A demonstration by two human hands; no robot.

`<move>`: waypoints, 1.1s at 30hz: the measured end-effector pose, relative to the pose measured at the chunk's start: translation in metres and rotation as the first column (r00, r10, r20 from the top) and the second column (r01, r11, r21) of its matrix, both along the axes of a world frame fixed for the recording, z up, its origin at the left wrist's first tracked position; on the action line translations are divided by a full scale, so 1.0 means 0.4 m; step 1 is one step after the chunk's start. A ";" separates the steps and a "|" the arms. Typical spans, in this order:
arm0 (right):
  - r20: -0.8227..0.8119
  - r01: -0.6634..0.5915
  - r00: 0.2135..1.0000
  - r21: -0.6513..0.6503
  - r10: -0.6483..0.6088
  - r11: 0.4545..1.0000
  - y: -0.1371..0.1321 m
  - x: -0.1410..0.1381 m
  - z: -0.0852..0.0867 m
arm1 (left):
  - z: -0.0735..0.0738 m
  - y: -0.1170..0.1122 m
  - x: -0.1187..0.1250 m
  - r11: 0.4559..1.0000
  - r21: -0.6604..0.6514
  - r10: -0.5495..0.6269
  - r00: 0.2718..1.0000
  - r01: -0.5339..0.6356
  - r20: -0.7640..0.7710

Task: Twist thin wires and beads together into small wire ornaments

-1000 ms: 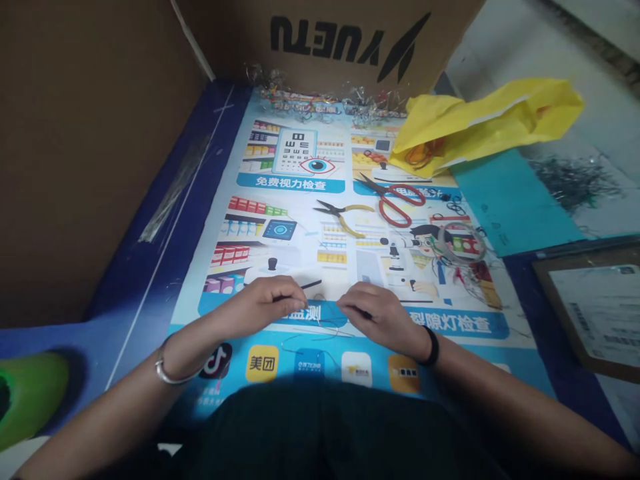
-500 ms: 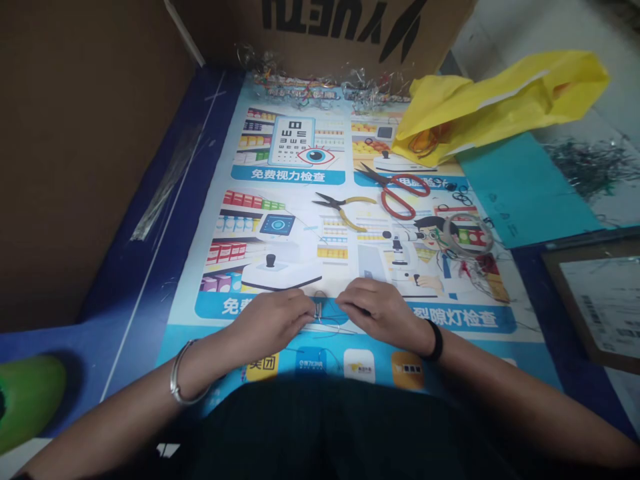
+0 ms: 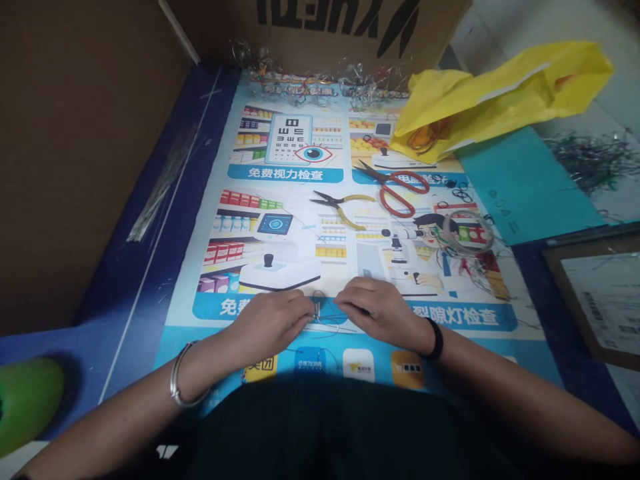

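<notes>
Thin wire [image 3: 330, 324], bent in loops with loose ends, spans the small gap between my hands over the printed sheet. My left hand [image 3: 275, 320] is closed, thumb and fingertips pinching the wire at the left end of the gap. On the other side my right hand [image 3: 377, 312] is closed too, its fingertips pressed together on a wire strand. The exact shape of the wire piece is too fine to make out. Beyond my hands lie yellow-handled pliers [image 3: 345, 208] with jaws apart, and red-handled scissors [image 3: 395, 190] with blades slightly apart.
A cardboard box [image 3: 320, 33] walls off the back, with wire scraps [image 3: 300, 83] before it. On the right are a yellow bag [image 3: 500, 103], a blue-green sheet [image 3: 525, 187], a clear roll [image 3: 469, 233] and small black rings [image 3: 461, 193]. A green object [image 3: 33, 400] stands at the left.
The view has shifted very slightly. Both hands keep nearly the same pose and hold on the wire, and the tools lie where they were.
</notes>
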State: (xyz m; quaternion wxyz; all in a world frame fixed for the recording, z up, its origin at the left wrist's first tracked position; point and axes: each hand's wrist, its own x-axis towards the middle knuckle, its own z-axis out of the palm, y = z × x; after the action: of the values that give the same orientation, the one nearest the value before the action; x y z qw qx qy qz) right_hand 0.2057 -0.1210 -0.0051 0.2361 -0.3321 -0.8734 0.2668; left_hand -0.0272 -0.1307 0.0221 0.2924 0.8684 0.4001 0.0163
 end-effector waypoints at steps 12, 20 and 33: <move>-0.009 0.004 1.000 0.005 -0.004 1.000 0.000 -0.001 0.000 | -0.002 -0.004 0.001 0.995 0.099 -0.032 0.999 0.030 0.015; 0.001 0.003 1.000 0.000 -0.003 1.000 0.000 0.002 -0.001 | 0.000 -0.004 0.003 0.990 0.136 -0.044 0.999 0.044 0.000; 0.005 0.001 1.000 0.007 -0.001 1.000 0.002 -0.001 0.001 | -0.013 -0.022 0.009 0.963 0.255 -0.069 0.995 0.085 -0.070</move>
State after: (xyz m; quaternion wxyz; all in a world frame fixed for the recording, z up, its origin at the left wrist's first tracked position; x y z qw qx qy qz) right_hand 0.2051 -0.1204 -0.0045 0.2351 -0.3326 -0.8746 0.2629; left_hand -0.0238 -0.1395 0.0168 0.1649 0.9141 0.3691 0.0304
